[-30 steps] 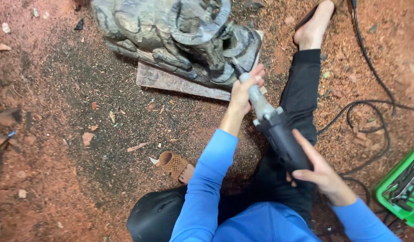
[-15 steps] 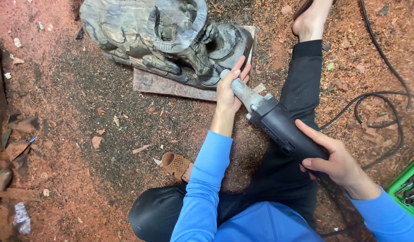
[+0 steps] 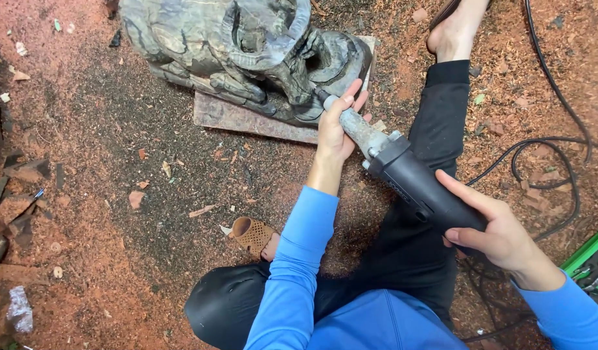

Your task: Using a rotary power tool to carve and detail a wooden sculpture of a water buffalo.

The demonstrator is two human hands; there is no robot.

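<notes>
Since approx. half a sec ago the die grinder (image 3: 409, 178) tip sits a bit higher on the carved wooden sculpture (image 3: 247, 52), and the view has shifted so the green crate (image 3: 587, 259) shows at the right edge. Left hand (image 3: 338, 126) is wrapped round the grinder's grey metal neck, w/ the bit touching the carving's right side; right hand (image 3: 500, 233) grasps the black rear body. Sculpture rests on a flat board (image 3: 247, 120) on sawdust-covered ground, black cable (image 3: 545, 162) looping to the right.
</notes>
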